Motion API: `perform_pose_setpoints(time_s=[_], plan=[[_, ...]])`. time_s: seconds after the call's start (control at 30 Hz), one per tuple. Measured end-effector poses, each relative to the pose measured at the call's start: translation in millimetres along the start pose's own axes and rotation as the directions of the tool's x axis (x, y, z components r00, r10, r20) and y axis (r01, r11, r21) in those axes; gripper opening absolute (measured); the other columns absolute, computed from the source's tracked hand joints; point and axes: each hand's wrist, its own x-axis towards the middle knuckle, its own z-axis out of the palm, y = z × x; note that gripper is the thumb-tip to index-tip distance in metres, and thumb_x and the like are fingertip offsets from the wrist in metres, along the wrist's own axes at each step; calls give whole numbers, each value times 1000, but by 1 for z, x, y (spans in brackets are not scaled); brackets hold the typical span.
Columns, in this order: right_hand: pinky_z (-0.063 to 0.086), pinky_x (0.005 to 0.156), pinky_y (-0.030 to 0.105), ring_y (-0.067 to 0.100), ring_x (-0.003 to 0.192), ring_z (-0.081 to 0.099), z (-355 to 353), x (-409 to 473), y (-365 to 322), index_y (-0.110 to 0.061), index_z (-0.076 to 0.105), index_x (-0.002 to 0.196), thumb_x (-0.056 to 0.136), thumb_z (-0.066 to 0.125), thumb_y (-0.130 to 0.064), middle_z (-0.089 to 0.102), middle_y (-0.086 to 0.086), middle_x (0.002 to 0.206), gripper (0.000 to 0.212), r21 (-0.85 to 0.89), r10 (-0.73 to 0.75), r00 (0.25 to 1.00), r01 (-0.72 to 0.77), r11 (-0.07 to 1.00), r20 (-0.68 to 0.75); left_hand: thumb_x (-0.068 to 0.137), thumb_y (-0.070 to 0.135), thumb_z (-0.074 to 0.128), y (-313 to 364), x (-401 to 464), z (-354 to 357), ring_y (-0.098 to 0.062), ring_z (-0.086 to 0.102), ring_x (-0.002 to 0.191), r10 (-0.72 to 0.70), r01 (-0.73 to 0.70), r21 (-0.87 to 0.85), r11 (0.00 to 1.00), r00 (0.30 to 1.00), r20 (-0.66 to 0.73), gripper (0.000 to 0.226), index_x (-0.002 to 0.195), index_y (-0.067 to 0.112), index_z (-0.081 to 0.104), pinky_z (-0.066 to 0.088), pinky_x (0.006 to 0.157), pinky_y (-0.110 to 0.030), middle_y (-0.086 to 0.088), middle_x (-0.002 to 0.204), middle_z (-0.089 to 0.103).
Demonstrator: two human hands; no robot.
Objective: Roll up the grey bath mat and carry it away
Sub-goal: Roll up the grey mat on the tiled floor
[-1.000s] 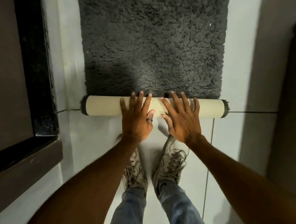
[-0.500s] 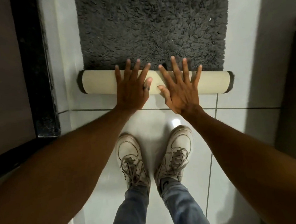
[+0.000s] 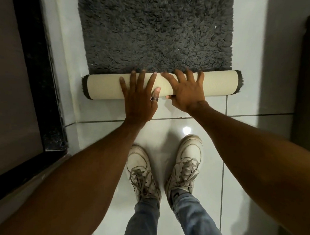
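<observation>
The bath mat (image 3: 157, 31) lies on the tiled floor (image 3: 250, 101), its near end rolled. Left hand (image 3: 140, 98) and right hand (image 3: 186, 91) press flat, fingers spread, clamping nothing. It looks soft and light (springy, likely); hold near both ends.

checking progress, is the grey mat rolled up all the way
No, only the near end forms a roll under both hands; most of the grey mat lies flat on the floor.

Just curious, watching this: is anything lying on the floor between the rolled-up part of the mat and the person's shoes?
No. In the head view, only bare glossy white tile lies between the roll and the shoes, crossed by one dark grout line.
</observation>
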Motion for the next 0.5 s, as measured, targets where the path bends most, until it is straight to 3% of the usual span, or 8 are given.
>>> perform_pose_setpoints(time_s=[0.17, 0.27, 0.4, 0.5], plan=[[26, 114, 73, 41, 140, 42, -4, -7, 4, -36, 32, 157, 85, 73, -50, 50, 8, 151, 84, 27, -24, 999, 24, 999, 21, 104, 49, 45, 1, -6, -7, -40, 42, 144, 19, -18, -22, 1000, 999, 27, 53, 151, 25, 48, 22, 119, -69, -13, 150, 53], [23, 117, 70, 40, 144, 38, -4, -23, 3, -36, 30, 158, 87, 70, -55, 46, 7, 154, 83, 57, -45, 992, 38, 998, 121, 104, 50, 44, 7, -27, -9, -40, 41, 144, 9, -7, -26, 1000, 998, 65, 53, 150, 25, 50, 22, 120, -68, -12, 150, 53], [24, 118, 68, 39, 146, 36, 2, -55, 3, -38, 24, 158, 90, 63, -59, 41, 4, 158, 82, 74, -75, 948, 55, 996, 308, 103, 46, 47, 23, -86, -13, -41, 29, 152, 4, 10, -89, 996, 988, 157, 56, 154, 23, 42, 17, 121, -70, -16, 161, 39], [22, 117, 70, 39, 148, 34, 9, -69, 2, -42, 22, 159, 90, 61, -63, 38, 3, 161, 82, 82, -94, 903, 66, 994, 419, 104, 48, 39, 38, -145, -17, -40, 19, 156, 18, -11, -40, 999, 982, 189, 64, 161, 22, 27, 14, 122, -71, -15, 169, 22]])
